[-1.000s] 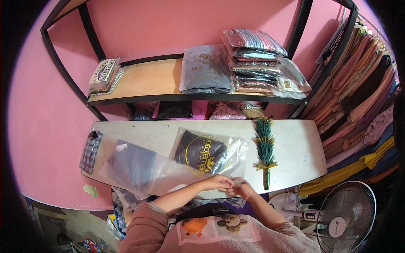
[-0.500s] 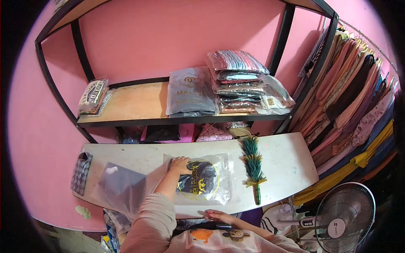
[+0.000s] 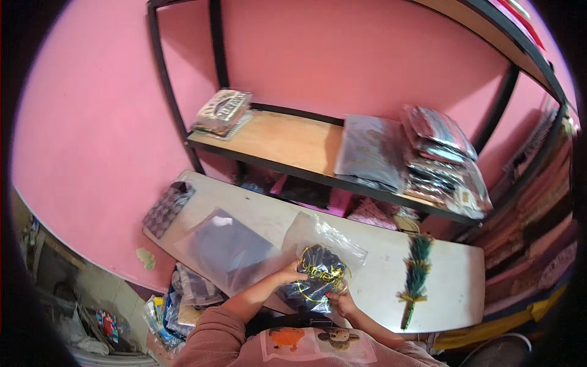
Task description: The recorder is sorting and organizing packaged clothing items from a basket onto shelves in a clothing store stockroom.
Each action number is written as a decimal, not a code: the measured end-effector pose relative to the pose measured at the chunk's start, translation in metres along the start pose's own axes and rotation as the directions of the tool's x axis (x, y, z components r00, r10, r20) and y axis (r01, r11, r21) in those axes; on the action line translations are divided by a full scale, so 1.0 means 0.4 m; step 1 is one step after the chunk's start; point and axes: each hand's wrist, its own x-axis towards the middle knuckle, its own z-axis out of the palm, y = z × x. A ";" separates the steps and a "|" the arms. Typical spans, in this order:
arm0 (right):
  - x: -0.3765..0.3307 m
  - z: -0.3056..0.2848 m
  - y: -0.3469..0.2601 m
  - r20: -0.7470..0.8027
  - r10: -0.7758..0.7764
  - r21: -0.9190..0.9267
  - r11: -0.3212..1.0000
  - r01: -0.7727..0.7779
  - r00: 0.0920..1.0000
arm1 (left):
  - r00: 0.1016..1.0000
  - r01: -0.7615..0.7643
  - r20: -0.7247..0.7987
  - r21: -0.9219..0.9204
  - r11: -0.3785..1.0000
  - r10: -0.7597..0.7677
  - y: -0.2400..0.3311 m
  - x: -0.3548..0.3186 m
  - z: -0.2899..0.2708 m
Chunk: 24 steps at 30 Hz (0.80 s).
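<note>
Your left hand (image 3: 286,273) is curled around the left edge of the dark garment (image 3: 315,282), the one with gold lettering, sealed in a clear plastic bag. Your right hand (image 3: 341,301) pinches its lower right corner, fingers closed on the plastic. The garment sits at the near edge of the white table (image 3: 379,287), roughly at its middle, tilted up toward you between both hands. Left of the garment on the table lies a flat clear bag (image 3: 226,251) holding something dark, and farther left, at the table's end, a checkered packet (image 3: 167,208). Right of the garment, well apart from it, lies a green feather duster (image 3: 416,278). Behind the table stands a shelf (image 3: 287,140) with stacked packets (image 3: 440,159) at its right end.
</note>
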 end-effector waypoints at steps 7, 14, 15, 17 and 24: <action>0.205 0.296 -0.090 0.157 -0.008 -0.050 0.999 0.016 0.988 | 0.934 -0.183 -0.320 -0.053 0.982 0.157 0.182 -0.173 -0.280; 0.427 0.598 -0.055 0.361 -0.037 -0.263 0.955 0.140 0.932 | 0.932 -0.183 -0.337 -0.110 0.977 0.136 0.282 -0.281 -0.636; 0.436 0.656 -0.051 0.352 -0.079 -0.244 0.954 0.172 0.933 | 0.904 -0.179 -0.403 -0.056 0.982 0.141 0.299 -0.295 -0.671; 0.458 0.740 -0.061 0.357 -0.096 -0.291 0.934 0.208 0.929 | 0.902 -0.200 -0.404 -0.078 0.977 0.152 0.318 -0.305 -0.745; 0.594 0.830 -0.166 0.236 -0.204 -0.323 0.906 0.274 0.950 | 0.906 -0.292 -0.337 -0.065 0.954 0.254 0.465 -0.174 -0.890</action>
